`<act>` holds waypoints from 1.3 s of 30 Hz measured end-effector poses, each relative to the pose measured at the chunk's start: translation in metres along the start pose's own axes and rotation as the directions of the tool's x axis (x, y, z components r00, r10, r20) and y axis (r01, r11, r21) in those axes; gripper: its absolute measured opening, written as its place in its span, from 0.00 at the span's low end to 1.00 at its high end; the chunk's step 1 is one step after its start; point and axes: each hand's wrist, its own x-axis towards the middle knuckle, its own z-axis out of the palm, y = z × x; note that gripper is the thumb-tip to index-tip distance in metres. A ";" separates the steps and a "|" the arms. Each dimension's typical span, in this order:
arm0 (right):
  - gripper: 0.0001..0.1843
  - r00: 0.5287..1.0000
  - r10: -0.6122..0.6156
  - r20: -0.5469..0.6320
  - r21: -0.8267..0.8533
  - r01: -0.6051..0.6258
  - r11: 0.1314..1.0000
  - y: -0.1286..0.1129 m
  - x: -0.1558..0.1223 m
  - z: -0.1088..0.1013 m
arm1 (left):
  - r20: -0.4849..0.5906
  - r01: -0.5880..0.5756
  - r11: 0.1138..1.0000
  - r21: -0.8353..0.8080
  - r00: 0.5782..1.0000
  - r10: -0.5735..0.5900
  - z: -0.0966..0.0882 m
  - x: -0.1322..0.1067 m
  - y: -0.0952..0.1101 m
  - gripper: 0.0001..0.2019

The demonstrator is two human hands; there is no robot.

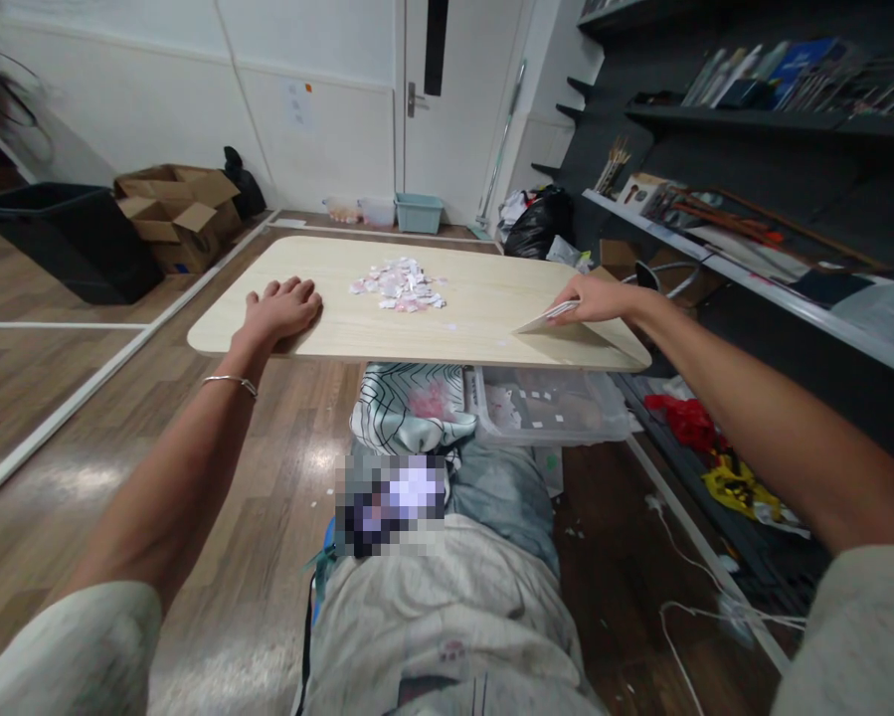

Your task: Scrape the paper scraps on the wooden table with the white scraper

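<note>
Resting close to the near left corner, the left hand [282,310] was supported by the tabletop [491,283], its fingers slightly spread. Toward the right end, a pale flat card [542,319] was pinched between the fingers of the right hand [592,298]; contact of its tip with the surface could not be confirmed. The paper scraps [402,285] were heaped left of centre, nearer the far edge, and were unrestrained. It was judged that scraps could be scattered over that edge by a draught or hasty stroke. Tilting could be caused by uneven hand pressure. Stray pieces could be dropped past the near edge into the clear bin [558,435] below.
</note>
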 end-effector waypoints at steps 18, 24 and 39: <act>0.28 0.984 -0.172 0.050 -0.162 0.178 0.971 -0.059 0.000 0.011 | 0.011 0.004 1.000 0.022 1.000 -0.004 -0.008 -0.006 0.006 0.35; 0.18 0.978 -0.205 0.022 -0.171 0.206 0.963 -0.061 -0.036 0.023 | -0.014 0.005 0.999 -0.031 1.000 -0.006 -0.008 -0.007 0.006 0.34; 0.21 0.979 -0.205 0.017 -0.160 0.205 0.966 -0.059 -0.028 0.015 | 0.056 -0.028 1.000 0.010 0.998 0.027 -0.018 -0.018 0.013 0.33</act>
